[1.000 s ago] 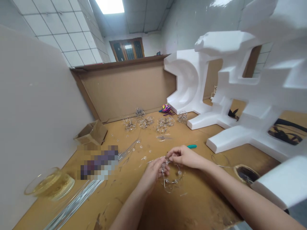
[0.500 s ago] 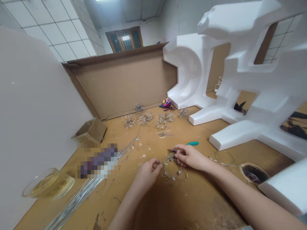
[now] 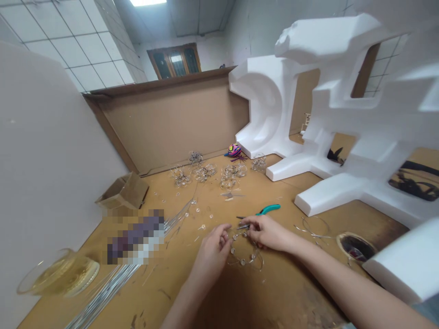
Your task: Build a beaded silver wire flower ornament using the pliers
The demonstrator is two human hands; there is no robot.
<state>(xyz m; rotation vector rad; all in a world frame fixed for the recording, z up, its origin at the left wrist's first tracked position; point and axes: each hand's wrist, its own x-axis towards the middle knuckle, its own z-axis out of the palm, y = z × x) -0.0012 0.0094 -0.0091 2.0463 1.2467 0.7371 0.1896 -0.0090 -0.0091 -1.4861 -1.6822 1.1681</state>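
A thin wire ring strung with clear beads (image 3: 243,262) lies low over the table between my hands. My left hand (image 3: 213,249) is at its left edge, thumb against bent fingers and index finger stretched forward. The fingers of my right hand (image 3: 266,232) are closed at the ring's upper right, with a short silvery piece showing at the fingertips; its kind is unclear. Just beyond that hand lie pliers with teal handles (image 3: 270,209), partly hidden by the fingers. Loose clear beads (image 3: 203,226) are scattered to the left.
Finished-looking beaded wire clusters (image 3: 206,172) sit at the back near a colourful small object (image 3: 234,150). White foam (image 3: 313,201) stands right, by a tape roll (image 3: 356,246). Left are a bundle of wires (image 3: 113,285), a glass bowl (image 3: 65,274) and a cardboard box (image 3: 126,189).
My left index finger has straightened away from the thumb. My right hand has shifted slightly down relative to the pliers, so more of their teal handles shows. The view has tilted a little.
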